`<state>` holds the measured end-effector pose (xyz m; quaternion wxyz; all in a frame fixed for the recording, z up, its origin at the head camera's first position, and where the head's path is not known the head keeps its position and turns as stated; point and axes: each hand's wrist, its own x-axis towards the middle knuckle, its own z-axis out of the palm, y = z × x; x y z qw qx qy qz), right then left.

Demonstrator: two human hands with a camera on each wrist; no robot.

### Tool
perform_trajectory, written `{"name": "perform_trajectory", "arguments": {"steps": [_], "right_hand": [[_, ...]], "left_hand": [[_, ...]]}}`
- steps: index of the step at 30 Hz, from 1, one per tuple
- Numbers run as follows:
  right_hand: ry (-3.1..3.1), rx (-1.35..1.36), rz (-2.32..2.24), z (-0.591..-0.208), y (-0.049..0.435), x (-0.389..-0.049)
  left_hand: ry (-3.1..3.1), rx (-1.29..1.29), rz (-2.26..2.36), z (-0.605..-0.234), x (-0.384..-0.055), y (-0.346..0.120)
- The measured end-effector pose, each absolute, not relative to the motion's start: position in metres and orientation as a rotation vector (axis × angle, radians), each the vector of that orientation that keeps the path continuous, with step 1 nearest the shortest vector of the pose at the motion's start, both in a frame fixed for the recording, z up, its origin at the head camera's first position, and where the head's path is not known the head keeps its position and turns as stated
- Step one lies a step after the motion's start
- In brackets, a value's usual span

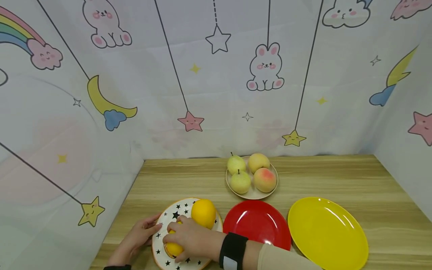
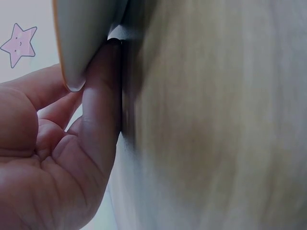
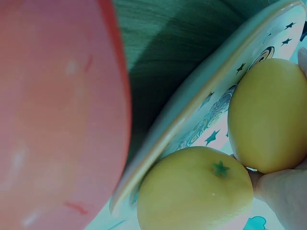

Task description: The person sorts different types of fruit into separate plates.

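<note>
A white plate with black stars (image 1: pixel 161 243) stands at the front left in the head view. My left hand (image 1: pixel 141 233) pinches its left rim, thumb over the edge and fingers underneath; the left wrist view shows the plate's underside (image 2: pixel 84 38) above a finger. Over the plate, my right hand (image 1: pixel 195 238) grips an orange (image 1: pixel 173 249), partly hidden by the fingers. Another orange (image 1: pixel 203 213) lies at the plate's back right, just beyond the right hand. In the right wrist view, the held orange (image 3: pixel 268 115) is beside the other one, whose green star-shaped stem end shows.
A red plate (image 1: pixel 253 217) adjoins the starred plate on the right, partly under my right forearm. Farther right lies a yellow oval plate (image 1: pixel 327 232). Behind them, a shallow bowl (image 1: pixel 251 195) holds two green pears (image 1: pixel 240 182) and two peaches (image 1: pixel 264 180). Printed cloth (image 1: pixel 229 138) hangs behind.
</note>
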<state>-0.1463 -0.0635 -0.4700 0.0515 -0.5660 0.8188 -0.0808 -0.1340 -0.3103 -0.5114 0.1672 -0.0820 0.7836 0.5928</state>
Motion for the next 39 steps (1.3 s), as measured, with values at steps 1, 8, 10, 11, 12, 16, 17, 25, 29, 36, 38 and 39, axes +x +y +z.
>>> {"name": "perform_trajectory", "arguments": {"steps": [1,8,10,11,12,16,17,25,29,36,38,39], "right_hand": [[2.492,-1.720,-0.249,-0.470,-0.063,-0.146],[2.585,-1.691,-0.204,-0.467,-0.057,-0.143],[2.607,-1.662,-0.195,-0.465,-0.054,-0.143],[2.619,-1.646,-0.187,-0.464,-0.053,-0.144],[2.625,-1.630,-0.187,-0.462,-0.052,-0.144],[2.650,-1.608,-0.196,-0.456,-0.048,-0.144],[2.654,-1.613,-0.200,-0.455,-0.047,-0.143],[2.669,-1.683,-0.224,-0.456,-0.040,-0.142],[2.665,-1.680,-0.220,-0.457,-0.035,-0.142],[2.706,-1.656,-0.304,-0.452,-0.020,-0.140],[2.716,-1.630,-0.343,-0.451,-0.013,-0.139],[2.714,-1.609,-0.362,-0.450,-0.010,-0.139]], "left_hand": [[2.230,-0.237,1.686,-0.512,-0.134,-0.310],[2.207,-0.174,1.706,-0.512,-0.133,-0.311],[2.200,-0.159,1.707,-0.512,-0.133,-0.311],[2.199,-0.155,1.704,-0.512,-0.133,-0.311],[2.200,-0.153,1.701,-0.512,-0.133,-0.311],[2.215,-0.142,1.688,-0.512,-0.133,-0.312],[2.223,-0.146,1.685,-0.512,-0.133,-0.312],[2.260,-0.155,1.671,-0.513,-0.134,-0.312],[2.278,-0.164,1.665,-0.513,-0.134,-0.311],[2.294,-0.254,1.653,-0.511,-0.134,-0.308],[2.299,-0.281,1.649,-0.512,-0.135,-0.307],[2.300,-0.291,1.647,-0.512,-0.135,-0.307]]}}
